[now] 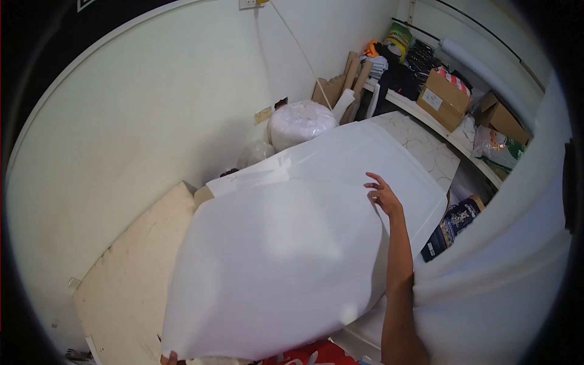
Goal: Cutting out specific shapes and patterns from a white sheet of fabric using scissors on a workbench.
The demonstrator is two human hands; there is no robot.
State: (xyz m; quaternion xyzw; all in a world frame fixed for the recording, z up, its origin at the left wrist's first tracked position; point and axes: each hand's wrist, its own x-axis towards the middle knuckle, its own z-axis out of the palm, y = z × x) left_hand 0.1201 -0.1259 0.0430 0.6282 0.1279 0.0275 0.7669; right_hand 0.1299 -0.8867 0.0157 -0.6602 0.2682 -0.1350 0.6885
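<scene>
Far-right shelf [406,103]: cardboard box [444,99], open carton [504,119], folded cloth stack [376,66] and plastic bag [497,149] are borne | patterned surface [429,146], left of shelf: partly overlaid by white sheet [286,219], far-right corner left exposed

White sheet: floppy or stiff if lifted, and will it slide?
Probably bendy rather than rigid: the white sheet bows in a broad, smooth curve with few sharp creases. Likely light for its size, since its edges look thin. It may slide fairly easily, as its surface looks smooth, though the picture can't confirm friction.
</scene>
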